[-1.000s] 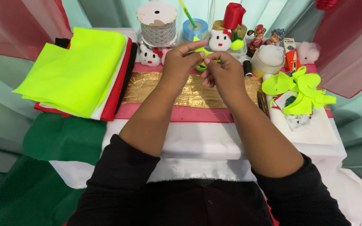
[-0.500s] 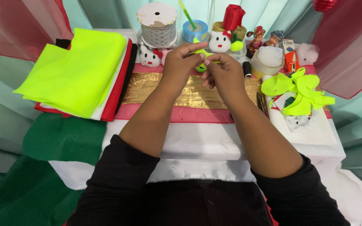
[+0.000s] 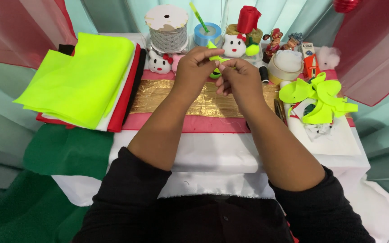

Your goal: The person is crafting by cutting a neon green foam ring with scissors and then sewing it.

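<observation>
Draped teal and red cloth hangs behind a white-covered table (image 3: pixel 212 155) laid with a gold band (image 3: pixel 158 96) over pink. Both hands meet above the gold band's far edge, forearms angled inward from black sleeves, knuckles toward the camera. Left hand (image 3: pixel 194 67) and right hand (image 3: pixel 237 78) are closed in a narrow pinch on one small neon-yellow fabric piece (image 3: pixel 217 57), held just in front of the toys; its long axis runs roughly left to right, one pointed tip sticking up to the left. One stack of folded felt (image 3: pixel 84 81), neon yellow on top, lies at left; one finished neon-yellow bow (image 3: pixel 318 96) at right. Two white cat figures (image 3: pixel 160 63) stand behind, and one silver ribbon spool (image 3: pixel 166 29)
</observation>
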